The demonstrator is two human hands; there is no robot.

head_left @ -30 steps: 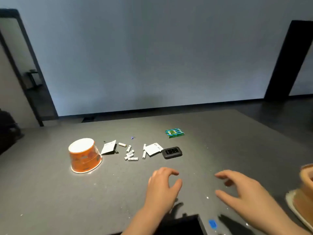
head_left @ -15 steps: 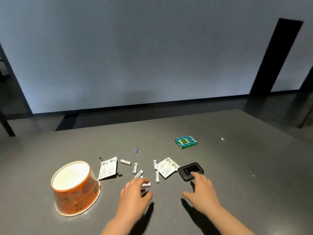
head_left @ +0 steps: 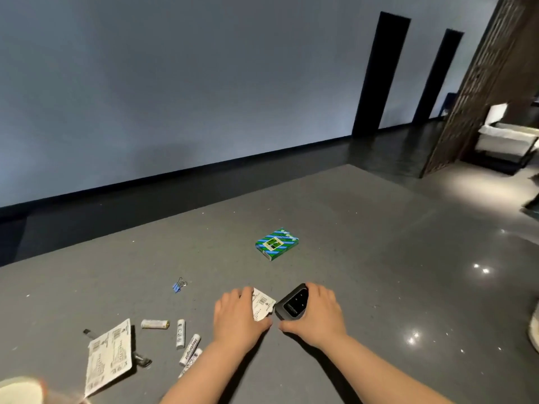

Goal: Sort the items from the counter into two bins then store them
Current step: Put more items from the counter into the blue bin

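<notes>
On the grey counter (head_left: 364, 258), my right hand (head_left: 316, 314) curls around a small black device (head_left: 293, 304), fingers on its far edge and thumb at its near side. My left hand (head_left: 237, 316) lies on a white printed packet (head_left: 262, 304), covering most of it. Several white batteries (head_left: 181, 333) are scattered to the left of that hand. A second white packet (head_left: 109, 355) sits further left, over a dark item. A green and blue striped box (head_left: 276, 244) is farther back. A blue binder clip (head_left: 178, 285) lies alone.
The rim of an orange bin (head_left: 20, 390) shows at the bottom left corner. A pale object (head_left: 533, 330) is cut off at the right edge. The counter ends at a dark floor before a grey wall. A wooden lattice screen (head_left: 478, 83) stands at the far right.
Both hands have reached forward: the right hand now wraps the black device and the left moved from the batteries onto the white packet. The view shifted right, pushing the orange bin to the corner.
</notes>
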